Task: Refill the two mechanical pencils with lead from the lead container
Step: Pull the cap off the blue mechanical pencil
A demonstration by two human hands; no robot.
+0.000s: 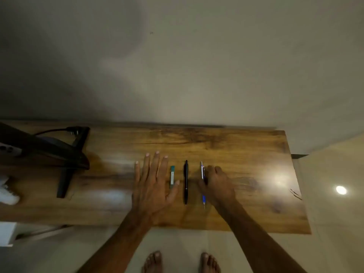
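Wooden table (246, 164): left hand (152, 184) lies flat, fingers spread wide, thumb tip against the teal lead container (172, 177). Right hand (216, 184) has its fingers curled round the blue-and-silver mechanical pencil (202, 170). The black mechanical pencil (186, 182) lies untouched between container and blue-and-silver pencil, all three parallel.

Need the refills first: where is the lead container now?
In the head view, the lead container lies on the wooden table left of the black pencil, beside the thumb of the flat left hand.
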